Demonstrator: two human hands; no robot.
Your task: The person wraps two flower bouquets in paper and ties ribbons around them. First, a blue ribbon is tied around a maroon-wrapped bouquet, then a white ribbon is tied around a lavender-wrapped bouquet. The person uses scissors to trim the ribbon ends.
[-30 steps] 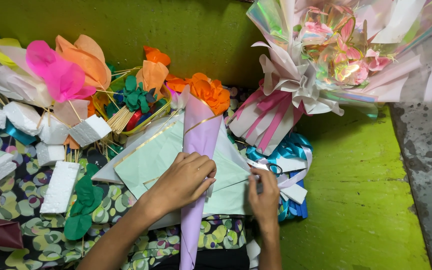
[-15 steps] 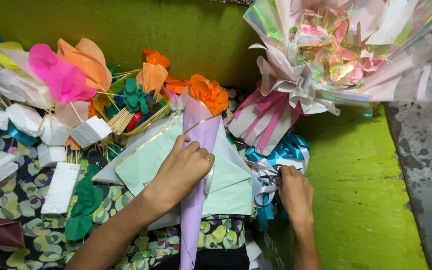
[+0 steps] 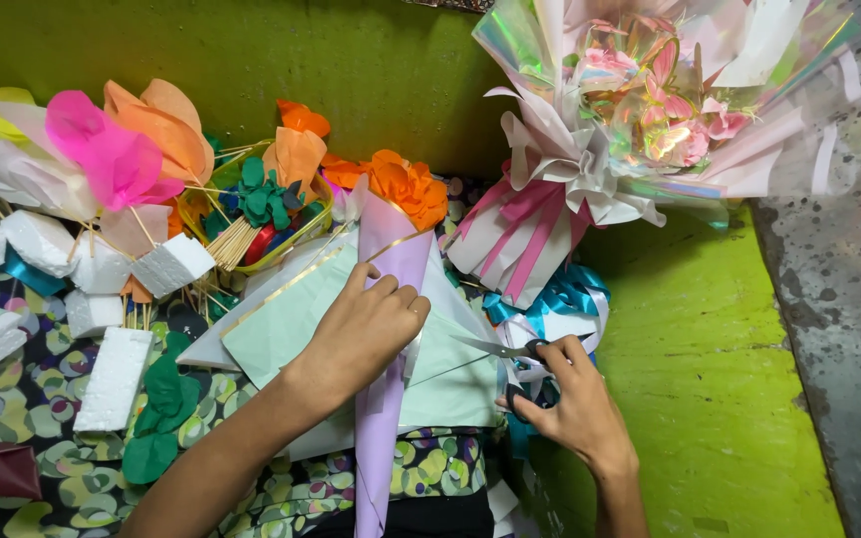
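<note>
My left hand point(image 3: 363, 334) presses down on a lilac paper cone point(image 3: 383, 399) that wraps an orange paper flower point(image 3: 406, 184). The cone lies on pale green and white wrapping sheets point(image 3: 281, 324). My right hand point(image 3: 575, 403) grips a pair of scissors point(image 3: 505, 351) by the dark handles, blades pointing left toward the cone and lying over the sheets' right edge. The two hands are a short way apart.
A large finished bouquet point(image 3: 640, 120) in iridescent film with pink ribbon lies at the upper right, blue ribbon point(image 3: 560, 294) below it. Paper flowers on sticks point(image 3: 122, 149), white foam blocks point(image 3: 112, 374) and green paper leaves point(image 3: 156, 423) crowd the left on a patterned cloth point(image 3: 42, 438). A green floor point(image 3: 710, 399) runs along the right.
My right hand moved off the sheets to the right, then took up the scissors beside the blue ribbon. My left hand stayed pressed on the lilac cone.
</note>
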